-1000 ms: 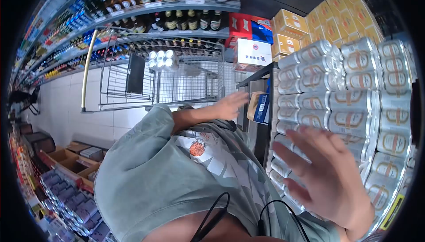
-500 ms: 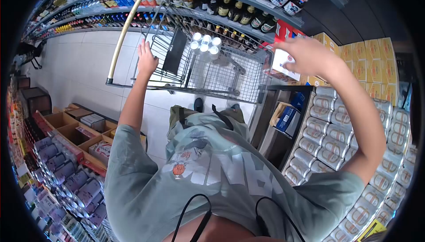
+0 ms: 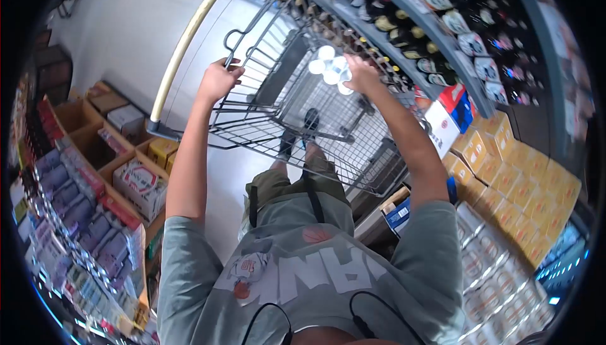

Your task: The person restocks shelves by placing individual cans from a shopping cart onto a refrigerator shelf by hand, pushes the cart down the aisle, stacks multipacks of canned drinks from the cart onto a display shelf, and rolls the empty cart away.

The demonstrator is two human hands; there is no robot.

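A wire shopping cart [image 3: 379, 155] stands in front of me, its pale handle [image 3: 192, 29] at the left. Inside it, towards the shelf, is a pack of several cans [image 3: 331, 73] with bright silvery tops. My right hand [image 3: 364, 77] is at the right side of this pack, its thumb and fingers closed on the edge. My left hand [image 3: 219, 82] is beside the cart's rear wire frame, between the handle and the basket. Its fingers are apart and slightly bent, with nothing seen in them.
Bottle shelves [image 3: 416, 17] run along the cart's far side. Yellow cartons [image 3: 505, 181] and stacked silver cans [image 3: 499, 282] stand at the right. Open cardboard boxes [image 3: 95, 146] and purple can packs [image 3: 79, 219] are at the left. Pale floor tiles [image 3: 113, 35] show beyond.
My right hand has come from above the cartons, left and down, to the cans. My left hand remains near the cart's rear frame. The view has turned, and the cart appears closer.
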